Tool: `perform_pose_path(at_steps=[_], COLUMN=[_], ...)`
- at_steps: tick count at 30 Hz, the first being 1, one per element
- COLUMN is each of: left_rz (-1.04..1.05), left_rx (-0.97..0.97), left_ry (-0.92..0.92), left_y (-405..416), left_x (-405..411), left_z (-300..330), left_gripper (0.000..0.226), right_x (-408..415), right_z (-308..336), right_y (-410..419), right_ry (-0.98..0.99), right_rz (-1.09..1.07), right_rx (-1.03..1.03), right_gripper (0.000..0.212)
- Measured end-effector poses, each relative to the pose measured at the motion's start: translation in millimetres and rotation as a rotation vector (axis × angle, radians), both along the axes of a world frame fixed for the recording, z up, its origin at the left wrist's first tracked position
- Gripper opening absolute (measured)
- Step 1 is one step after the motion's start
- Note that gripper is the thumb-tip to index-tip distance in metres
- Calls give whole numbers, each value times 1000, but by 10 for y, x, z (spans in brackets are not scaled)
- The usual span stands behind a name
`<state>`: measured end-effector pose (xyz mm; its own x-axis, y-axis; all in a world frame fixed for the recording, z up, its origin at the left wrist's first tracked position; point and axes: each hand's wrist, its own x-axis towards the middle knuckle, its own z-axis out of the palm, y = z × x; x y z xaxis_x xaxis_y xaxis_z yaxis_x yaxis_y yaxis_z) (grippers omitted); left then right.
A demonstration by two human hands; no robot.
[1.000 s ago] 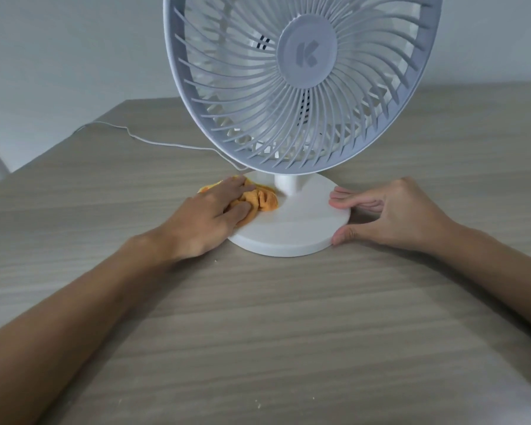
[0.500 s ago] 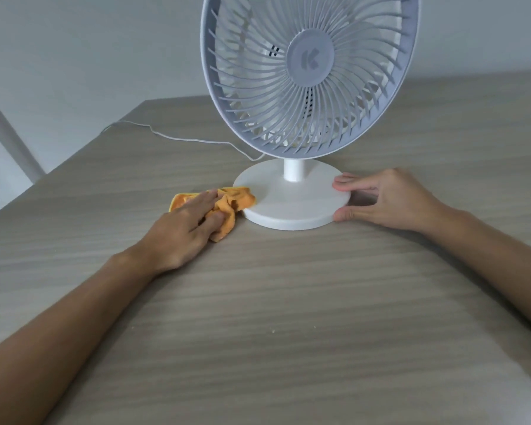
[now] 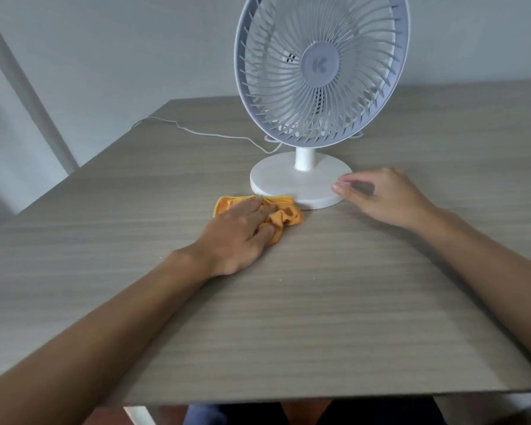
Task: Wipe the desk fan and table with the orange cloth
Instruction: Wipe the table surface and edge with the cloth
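A white desk fan (image 3: 321, 72) stands upright on a wood-grain table (image 3: 288, 317), on a round white base (image 3: 288, 185). A crumpled orange cloth (image 3: 284, 214) lies on the table against the front left of the base. My left hand (image 3: 239, 237) presses flat on the cloth, fingers covering its middle. My right hand (image 3: 380, 197) holds the right rim of the base between thumb and fingers.
A thin white cord (image 3: 203, 133) runs from behind the fan across the table to its far left edge. A pale wall and a slanted white bar (image 3: 28, 93) lie beyond the table. The near table edge is at the bottom of the view.
My left hand slid the cloth off the base's top onto the table, then along to the base's front left. My right hand stayed on the base rim. The view drew back.
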<state>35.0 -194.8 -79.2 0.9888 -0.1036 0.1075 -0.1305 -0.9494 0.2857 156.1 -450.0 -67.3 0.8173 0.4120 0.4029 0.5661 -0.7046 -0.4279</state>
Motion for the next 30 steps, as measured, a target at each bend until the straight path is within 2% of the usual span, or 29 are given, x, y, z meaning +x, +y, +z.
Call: perform_pose_path(at_steps=[8,11,21,30], left_rz=[-237,-243,-114,258], left_rx=[25,16,11,30], left_ry=[-70,-50,-42,7], left_y=[-657,-721,-378,490], left_x=[-426,-528,-912,-1096], left_z=[-20,-69,-69,45], left_gripper=[55,57,51,50], right_x=[-222,-319,-723,-1259], right_z=[-57,-58,-113,-196], right_y=[33,71,93,230], right_ry=[43,-6,-85,-134], right_rz=[-5,-35,-16,113], right_rx=[-36,-31,-9,-23], right_gripper=[43,45,43,39])
